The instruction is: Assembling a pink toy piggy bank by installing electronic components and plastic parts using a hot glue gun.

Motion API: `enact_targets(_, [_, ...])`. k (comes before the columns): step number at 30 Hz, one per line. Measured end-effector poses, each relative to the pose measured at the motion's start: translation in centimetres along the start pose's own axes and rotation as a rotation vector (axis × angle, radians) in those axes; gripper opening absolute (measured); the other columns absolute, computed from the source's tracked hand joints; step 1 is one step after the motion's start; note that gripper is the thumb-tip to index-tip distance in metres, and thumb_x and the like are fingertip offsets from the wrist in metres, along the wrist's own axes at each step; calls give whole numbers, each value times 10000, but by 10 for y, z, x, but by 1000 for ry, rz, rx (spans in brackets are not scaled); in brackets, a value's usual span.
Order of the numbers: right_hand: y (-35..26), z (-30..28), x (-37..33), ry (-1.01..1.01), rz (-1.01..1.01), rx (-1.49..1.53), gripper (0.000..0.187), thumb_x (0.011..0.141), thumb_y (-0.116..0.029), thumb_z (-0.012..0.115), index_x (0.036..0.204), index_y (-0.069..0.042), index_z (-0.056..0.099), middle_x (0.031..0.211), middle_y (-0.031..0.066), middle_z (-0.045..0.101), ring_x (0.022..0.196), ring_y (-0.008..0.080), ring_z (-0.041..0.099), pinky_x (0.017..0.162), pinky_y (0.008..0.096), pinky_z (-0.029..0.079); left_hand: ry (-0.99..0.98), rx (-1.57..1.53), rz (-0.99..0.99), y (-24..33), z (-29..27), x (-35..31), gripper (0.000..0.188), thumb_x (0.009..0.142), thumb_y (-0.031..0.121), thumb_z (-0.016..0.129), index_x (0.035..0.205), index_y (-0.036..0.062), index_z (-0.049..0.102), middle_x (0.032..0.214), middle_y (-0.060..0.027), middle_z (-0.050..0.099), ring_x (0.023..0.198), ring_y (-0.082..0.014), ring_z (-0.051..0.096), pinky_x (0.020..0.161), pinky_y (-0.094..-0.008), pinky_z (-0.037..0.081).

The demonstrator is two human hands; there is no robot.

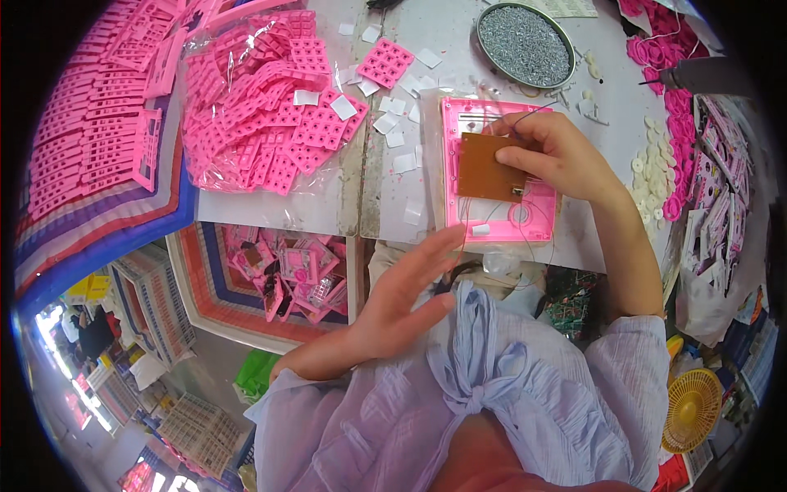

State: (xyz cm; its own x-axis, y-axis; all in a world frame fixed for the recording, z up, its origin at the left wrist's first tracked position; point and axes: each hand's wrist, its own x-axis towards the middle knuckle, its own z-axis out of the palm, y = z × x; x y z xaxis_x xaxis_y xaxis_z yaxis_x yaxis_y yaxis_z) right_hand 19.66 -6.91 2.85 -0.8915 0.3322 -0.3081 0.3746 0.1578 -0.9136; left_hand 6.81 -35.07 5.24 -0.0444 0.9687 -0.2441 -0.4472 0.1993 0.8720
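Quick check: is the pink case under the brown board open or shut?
Open: the pink case shows its inside, including a round ring, below the brown board in the right hand.

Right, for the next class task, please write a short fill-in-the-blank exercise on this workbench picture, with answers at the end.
1. The right hand holds a flat board coloured ____.
2. The other hand, with fingers extended, is the ____ one.
3. The rectangular case under the board is ____.
4. The dish of grey metal pieces lies to the ____ of the clear bag.

Missing words: brown; left; pink; right.
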Motion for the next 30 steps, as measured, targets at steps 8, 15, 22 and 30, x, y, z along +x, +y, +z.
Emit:
enact_targets(8, [-22,15,7,130,-119,-447,250,874,-182,700,1046,-1,683,887,191,704,823,373,684,725,432,528,166,939,341,13,-31,23,477,825,-74,646,1292,-3,584,1163,-150,662,1004,-250,661,876,-366,529])
enact_targets(15, [-27,10,12,92,-160,-532,227,883,-179,693,1045,-20,689,892,189,705,828,383,681,736,442,532,264,1015,393,18,-30,58,373,834,-39,686,1190,13,587,982,-90,684,803,-184,651,747,-306,524])
enact_targets(22, [-26,18,9,172,-263,-571,220,874,-157,686,1062,-43,689,900,176,713,854,383,685,741,474,533,311,1016,375,14,-38,65,363,834,-16,698,1171,20,569,959,-98,667,748,-171,617,710,-294,518])
enact_targets(30, [-36,27,-2,462,-302,-842,414,836,-188,719,1205,-48,593,1070,175,672,983,366,646,797,440,535,-59,1565,609,20,-30,91,413,789,236,787,1140,54,668,1201,-95,666,1192,-256,604,1003,-451,422])
